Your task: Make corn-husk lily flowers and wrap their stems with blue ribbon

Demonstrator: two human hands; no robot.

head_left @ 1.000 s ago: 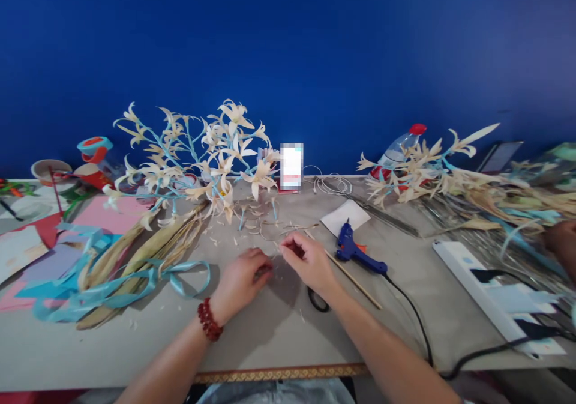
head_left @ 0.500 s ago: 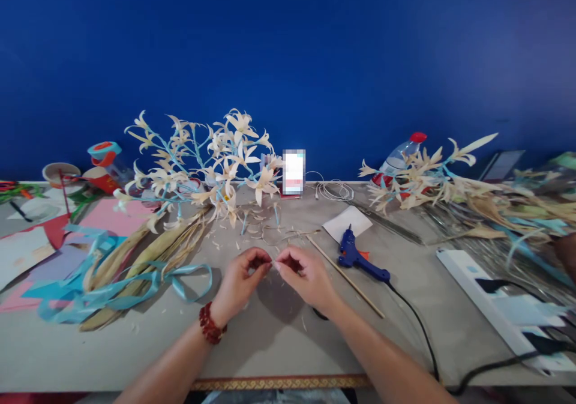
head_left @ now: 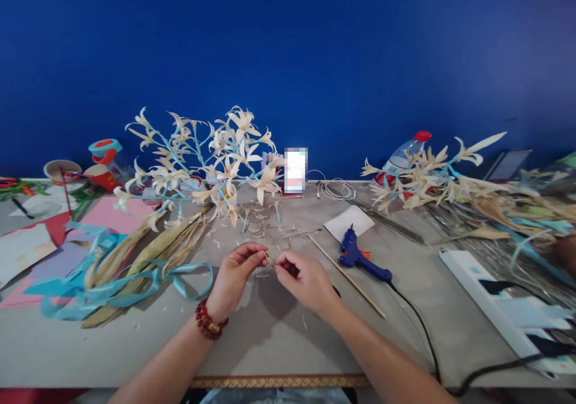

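Note:
My left hand (head_left: 239,275), with a red bead bracelet at the wrist, pinches one end of a small pale, yellowish strip (head_left: 270,259). The fingers of my right hand (head_left: 306,279) close on the strip's other end. Both hands are a little above the table (head_left: 270,344), fingertips almost meeting; the strip's exact kind is too small to make out. Beyond them stand several cream flowers (head_left: 243,125) on blue-wrapped stems. To the right of my right hand lie a thin wooden stick (head_left: 348,278) and a blue glue gun (head_left: 362,260).
Dried husks (head_left: 166,245) and a light blue ribbon (head_left: 148,284) lie at left. A white power strip (head_left: 477,299) with black cords is at right. Behind are a lit phone (head_left: 295,171), a coiled white cable (head_left: 335,189), a bottle (head_left: 407,152) and more flowers (head_left: 427,167).
My left fingers have shifted slightly, and the small pale strip now shows between the two hands. The whole view has moved a little; the table items stay in place.

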